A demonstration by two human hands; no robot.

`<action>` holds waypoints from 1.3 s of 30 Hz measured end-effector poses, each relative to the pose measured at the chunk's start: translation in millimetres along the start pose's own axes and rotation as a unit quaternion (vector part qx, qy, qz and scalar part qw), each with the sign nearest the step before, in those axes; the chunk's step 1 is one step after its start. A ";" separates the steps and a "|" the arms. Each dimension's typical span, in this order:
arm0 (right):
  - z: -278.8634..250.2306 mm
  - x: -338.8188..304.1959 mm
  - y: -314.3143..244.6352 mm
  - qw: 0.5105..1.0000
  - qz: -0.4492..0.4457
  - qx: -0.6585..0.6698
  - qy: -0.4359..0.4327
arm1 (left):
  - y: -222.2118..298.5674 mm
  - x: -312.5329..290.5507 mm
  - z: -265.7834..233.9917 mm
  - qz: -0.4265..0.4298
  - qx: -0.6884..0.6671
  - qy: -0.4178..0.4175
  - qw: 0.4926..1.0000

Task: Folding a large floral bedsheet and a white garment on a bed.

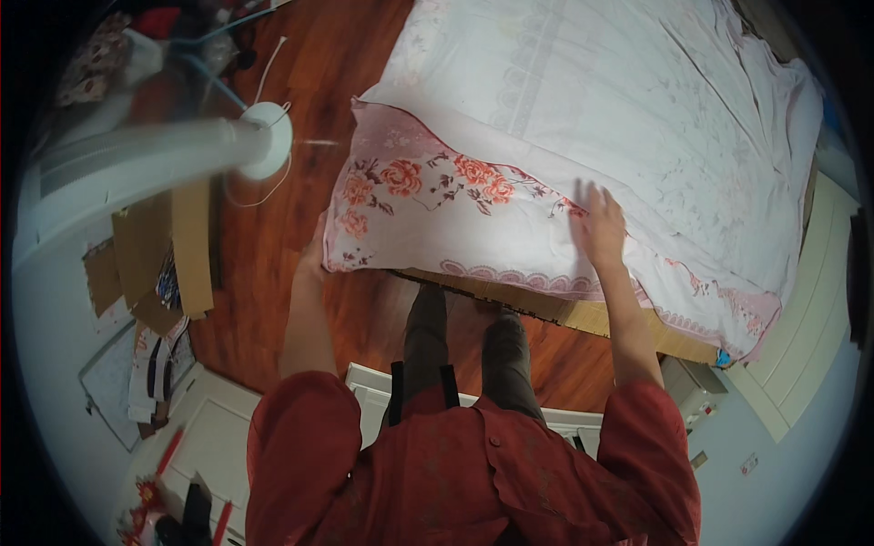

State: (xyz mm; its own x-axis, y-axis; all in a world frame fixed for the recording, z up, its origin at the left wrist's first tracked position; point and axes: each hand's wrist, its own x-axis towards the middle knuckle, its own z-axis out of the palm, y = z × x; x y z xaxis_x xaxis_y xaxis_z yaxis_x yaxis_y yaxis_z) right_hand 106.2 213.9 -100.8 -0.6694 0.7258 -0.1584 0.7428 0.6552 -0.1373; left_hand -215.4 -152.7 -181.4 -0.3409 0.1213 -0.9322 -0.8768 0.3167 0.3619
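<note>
While touching the near-left edge of the floral sheet (410, 241) with the left hand (313, 255), holding the right hand (604, 227) open, palm down and fingers extended, farther right along the same cloth. Cannot tell how tightly closed on the left, with the fingers partly hidden at the sheet's edge. Cannot tell on the right whether pressing on the fabric or just above it, with the fingertips blurred.

Can see the sheet spread across the near end of the bed, directly ahead of the body, bearing red-orange roses on white, pink toward its far-left corner and with a scalloped pink border along the near side. Can see pale cloth (601, 100) beyond it, faintly patterned and creased, stretching far and right. Below the near border, can make out the bed's tan side (596, 318).

Wearing a red shirt (446, 473) and dark trousers (426, 332), standing close to the bed on a reddish wooden floor (264, 318). To the left, can see a tall white fan (173, 150) on a round base, with a white cord (270, 68) near it, and cardboard (191, 255) nearer, by the wall. To the right, can see a pale panel (810, 291) beyond the bed.
</note>
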 end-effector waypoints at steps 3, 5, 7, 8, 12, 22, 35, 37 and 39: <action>31.3 35.7 -16.9 0.987 -0.144 -0.049 -0.045 | -9.0 -1.6 0.8 0.002 -0.094 -0.075 0.993; 41.6 53.4 -24.8 0.981 -0.180 -0.078 -0.008 | -7.9 6.2 -8.9 0.059 -0.099 -0.060 0.991; 50.4 66.2 -33.6 0.980 -0.108 -0.127 -0.107 | -2.7 22.5 -38.1 0.167 0.170 -0.036 0.971; 49.4 66.7 -36.7 0.980 -0.109 -0.127 -0.107 | -0.5 27.9 -43.4 0.167 0.169 -0.035 0.971; 6.0 79.4 -40.4 0.996 -0.016 0.073 -0.054 | 46.1 -7.4 -26.7 0.300 -0.051 0.047 0.951; -60.4 199.2 46.8 0.934 0.036 0.340 0.103 | 176.7 -41.7 -10.2 0.390 0.064 0.095 0.914; 13.6 -52.4 -47.8 0.995 -0.070 0.047 -0.045 | 35.6 38.4 -13.3 0.071 0.120 -0.044 0.989; 21.9 -93.2 -42.8 0.998 -0.030 -0.007 -0.049 | 34.6 5.4 17.3 0.023 -0.026 -0.109 0.993; 49.7 -112.4 -34.7 0.982 0.035 -0.185 0.019 | 43.3 0.0 28.6 -0.001 -0.094 -0.140 0.986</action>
State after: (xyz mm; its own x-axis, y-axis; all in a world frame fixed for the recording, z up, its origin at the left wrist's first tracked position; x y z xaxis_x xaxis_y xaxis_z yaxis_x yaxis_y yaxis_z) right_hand 155.8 99.2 -126.8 -0.6211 0.7751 -0.1162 0.7399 0.6288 0.2392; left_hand -243.6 -112.0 -165.8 -0.2556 0.3842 -0.8872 -0.9334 0.1410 0.3300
